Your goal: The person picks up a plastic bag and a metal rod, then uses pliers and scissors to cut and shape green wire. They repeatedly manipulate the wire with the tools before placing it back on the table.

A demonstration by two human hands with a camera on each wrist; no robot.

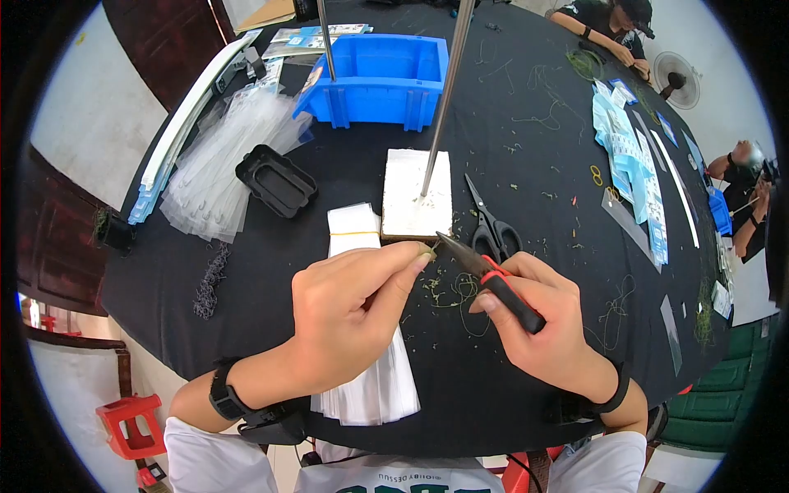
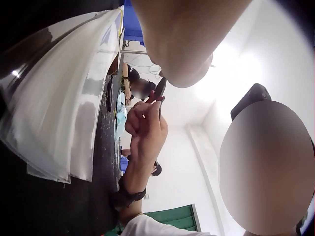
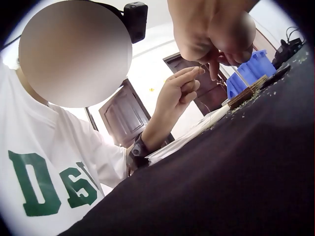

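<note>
My left hand (image 1: 349, 300) pinches a tiny greenish piece, like a bit of line, between thumb and forefinger; its exact kind I cannot tell. In my right hand (image 1: 546, 316) are needle-nose pliers (image 1: 467, 256) with red and black handles, their tip right at the left fingertips. Below the left hand lies a stack of white plastic sleeves (image 1: 374, 390) with a yellow band round it. Just beyond the fingertips sits a white block (image 1: 404, 193) with a metal rod (image 1: 442, 107) standing from it. Curly green line (image 1: 462, 289) and small clippings lie under the pliers.
Black scissors (image 1: 489, 226) lie right of the block. A blue bin (image 1: 378, 107), a black tray (image 1: 277, 182) and clear plastic sleeves (image 1: 230, 160) occupy the far left. Light-blue packets (image 1: 629, 156) and yellow rings (image 1: 596, 175) lie right. Other people (image 1: 612, 33) sit around the black-covered table.
</note>
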